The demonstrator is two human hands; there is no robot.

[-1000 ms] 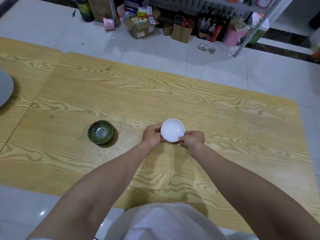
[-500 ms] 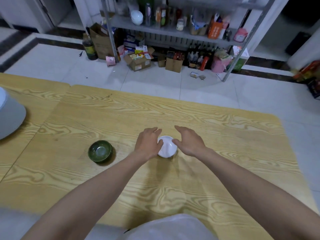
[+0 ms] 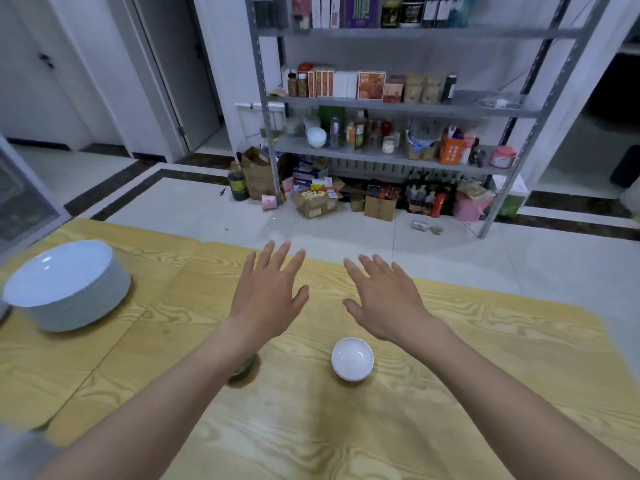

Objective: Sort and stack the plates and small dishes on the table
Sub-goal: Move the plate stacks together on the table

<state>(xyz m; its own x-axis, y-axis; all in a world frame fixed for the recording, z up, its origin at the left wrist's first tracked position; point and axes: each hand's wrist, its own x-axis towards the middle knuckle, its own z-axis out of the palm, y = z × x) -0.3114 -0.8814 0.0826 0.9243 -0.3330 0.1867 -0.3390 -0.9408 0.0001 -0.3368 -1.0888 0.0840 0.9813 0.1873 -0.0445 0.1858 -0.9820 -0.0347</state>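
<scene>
Indoors, wood-grain table (image 3: 450, 427), tiled floor (image 3: 207, 209), cluttered metal shelving (image 3: 398, 109)

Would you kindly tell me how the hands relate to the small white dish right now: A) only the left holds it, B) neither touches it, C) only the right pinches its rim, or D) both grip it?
B: the small white dish sits alone on the table, with the left hand and right hand spread open beyond it, holding nothing.
</scene>
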